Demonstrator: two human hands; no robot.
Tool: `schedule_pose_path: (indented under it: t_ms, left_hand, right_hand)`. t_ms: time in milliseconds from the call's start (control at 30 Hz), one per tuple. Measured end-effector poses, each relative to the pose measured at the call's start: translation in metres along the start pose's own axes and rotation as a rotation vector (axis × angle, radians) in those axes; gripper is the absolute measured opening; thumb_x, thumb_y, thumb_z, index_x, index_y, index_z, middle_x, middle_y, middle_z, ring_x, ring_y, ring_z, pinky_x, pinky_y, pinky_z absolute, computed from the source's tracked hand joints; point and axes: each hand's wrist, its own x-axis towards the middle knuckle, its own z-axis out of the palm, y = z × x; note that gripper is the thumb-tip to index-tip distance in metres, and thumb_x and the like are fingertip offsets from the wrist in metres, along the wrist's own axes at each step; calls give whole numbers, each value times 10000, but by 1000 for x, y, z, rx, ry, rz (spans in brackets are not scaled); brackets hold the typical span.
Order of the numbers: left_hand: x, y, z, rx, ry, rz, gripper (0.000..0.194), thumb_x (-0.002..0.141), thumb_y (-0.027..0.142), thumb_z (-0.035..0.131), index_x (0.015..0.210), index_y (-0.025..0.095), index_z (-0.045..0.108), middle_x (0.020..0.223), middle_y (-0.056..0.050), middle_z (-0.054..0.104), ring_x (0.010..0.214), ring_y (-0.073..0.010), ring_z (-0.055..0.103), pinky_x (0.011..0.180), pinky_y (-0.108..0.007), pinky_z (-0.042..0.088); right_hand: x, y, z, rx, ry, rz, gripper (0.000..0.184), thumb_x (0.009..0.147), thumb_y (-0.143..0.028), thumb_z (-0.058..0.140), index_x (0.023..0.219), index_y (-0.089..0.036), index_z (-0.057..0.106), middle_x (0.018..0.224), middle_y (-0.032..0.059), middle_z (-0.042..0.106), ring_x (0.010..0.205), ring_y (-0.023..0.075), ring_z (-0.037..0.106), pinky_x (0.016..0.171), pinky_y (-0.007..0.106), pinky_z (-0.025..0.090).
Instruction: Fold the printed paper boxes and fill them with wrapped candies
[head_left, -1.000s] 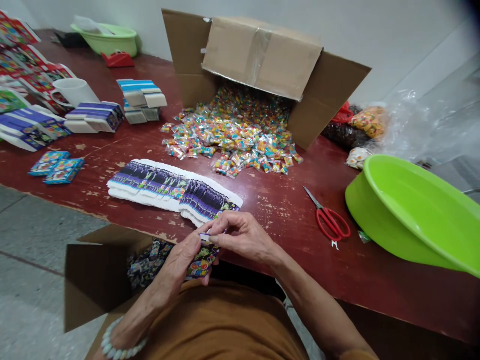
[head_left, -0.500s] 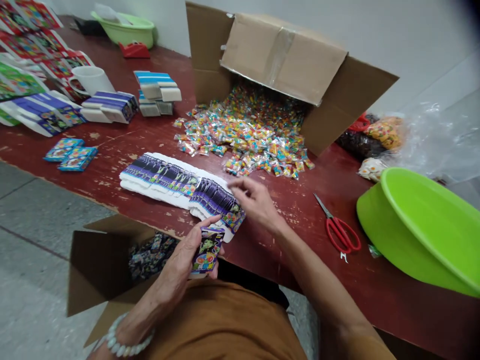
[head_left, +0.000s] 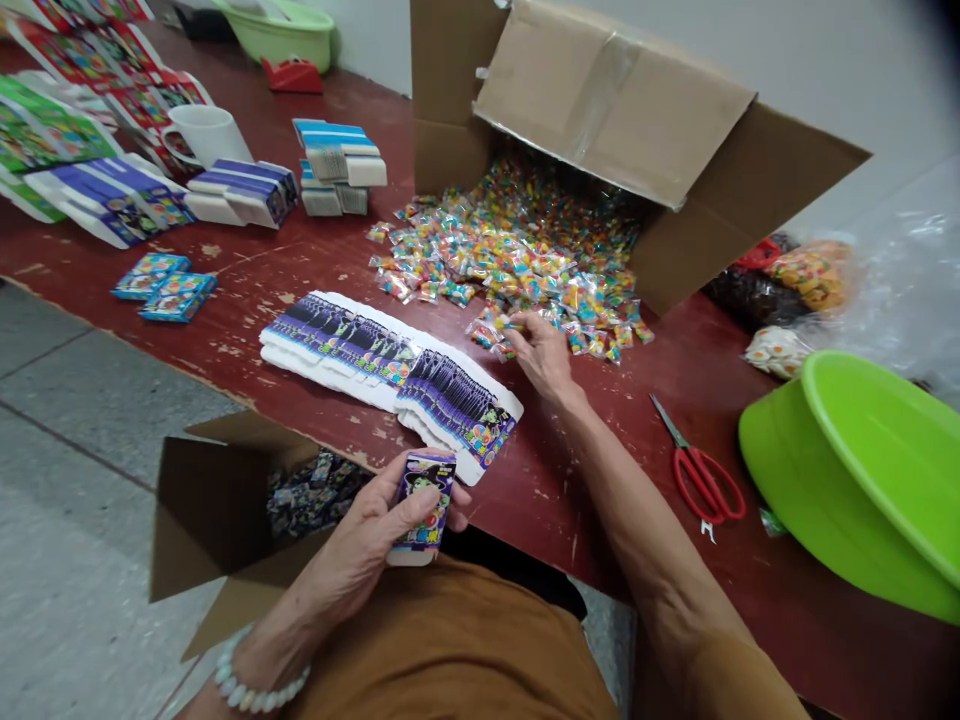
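Observation:
My left hand [head_left: 379, 535] is closed around a small purple printed box [head_left: 424, 505], held upright just off the near table edge above my lap. My right hand [head_left: 541, 350] reaches across the red table to the near edge of a heap of small colourful wrapped sweets [head_left: 517, 265], fingers pinched on one of them. The heap spills out of a large cardboard box [head_left: 622, 110] lying on its side. A fanned row of flat purple box blanks [head_left: 390, 365] lies between the two hands.
Red scissors [head_left: 701, 470] and a tilted green basin [head_left: 862, 470] lie to the right. An open carton [head_left: 225, 510] of finished purple boxes stands below the table edge. Stacks of flat blanks [head_left: 240, 195], a white mug [head_left: 204, 135] and blue packets [head_left: 165, 290] sit left.
My right hand left the purple box and travelled forward over the fanned blanks to the sweet heap. My left hand kept the box, turning it upright. The view shifted left and forward.

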Motion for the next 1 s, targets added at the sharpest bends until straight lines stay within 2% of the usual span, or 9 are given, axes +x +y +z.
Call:
schedule_pose_path:
  t_ms: [100, 200, 300, 433, 567, 700, 800, 900, 1000]
  left_hand:
    - [1, -2, 2, 53, -12, 4, 361, 857, 414, 717, 1125, 225, 568, 979, -39, 712, 674, -147, 684, 617, -250, 509]
    - [3, -4, 9, 122, -24, 29, 351, 864, 417, 708, 1110, 213, 562, 912, -16, 699, 591, -98, 621, 578, -217, 475]
    - [4, -7, 18, 195, -42, 42, 386, 860, 424, 709, 1134, 208, 545, 851, 6, 677, 568, -85, 578, 561, -205, 464]
    - [5, -10, 22, 293, -42, 45, 425, 842, 445, 719, 1147, 202, 550, 784, 32, 628, 551, -86, 522, 539, -210, 471]
    - [6, -14, 19, 366, 16, 85, 492, 787, 465, 767, 1159, 198, 586, 693, 56, 570, 530, -96, 486, 501, -214, 466]
    - [3, -18, 15, 141, 28, 17, 460, 824, 437, 740, 1210, 230, 599, 840, -8, 690, 667, -134, 629, 605, -223, 504]
    - [-6, -21, 6, -66, -7, -109, 406, 832, 373, 750, 1192, 223, 636, 1060, -84, 735, 883, -189, 693, 735, -262, 544]
    - [-18, -27, -13, -117, 3, -227, 383, 775, 306, 817, 1111, 179, 684, 1017, -103, 756, 872, -209, 713, 796, -324, 571]
    - [-30, -30, -38, -47, 170, -212, 461, 652, 245, 903, 1057, 186, 690, 903, -63, 781, 800, -209, 732, 790, -333, 584]
  right_hand:
    - [-42, 20, -27, 55, 8, 13, 248, 922, -356, 569, 1022, -174, 706, 906, 63, 709, 757, 196, 600, 720, 311, 440]
    - [-87, 21, -47, -56, 4, 57, 234, 896, -357, 615, 1039, -202, 717, 1007, 95, 704, 890, 247, 611, 782, 368, 456]
    - [-124, -11, -54, -10, 95, -82, 251, 948, -304, 556, 1143, -230, 695, 1169, 115, 667, 1065, 277, 575, 893, 443, 443]
    - [-157, -68, -46, 319, -79, -289, 266, 992, -251, 496, 1180, -237, 683, 1190, 81, 685, 1105, 230, 572, 962, 426, 431]
    - [-168, -86, -37, 347, -156, -366, 265, 962, -249, 553, 1192, -256, 685, 1217, 55, 698, 1098, 240, 572, 943, 441, 417]
    - [-148, -56, -41, 360, -93, -292, 253, 971, -300, 552, 1180, -242, 683, 1238, 81, 674, 1146, 234, 584, 988, 426, 434]
    - [-126, -13, -46, 125, 38, -77, 348, 945, -314, 570, 1260, -186, 640, 1267, 144, 642, 1184, 293, 549, 1000, 468, 430]
    - [-115, 29, -46, -161, 32, 166, 345, 902, -351, 607, 1195, -183, 680, 1264, 180, 609, 1126, 350, 532, 927, 515, 435]
    - [-114, 51, -41, -164, -24, 219, 288, 853, -409, 655, 1049, -204, 710, 1129, 145, 634, 1054, 319, 548, 881, 460, 442]
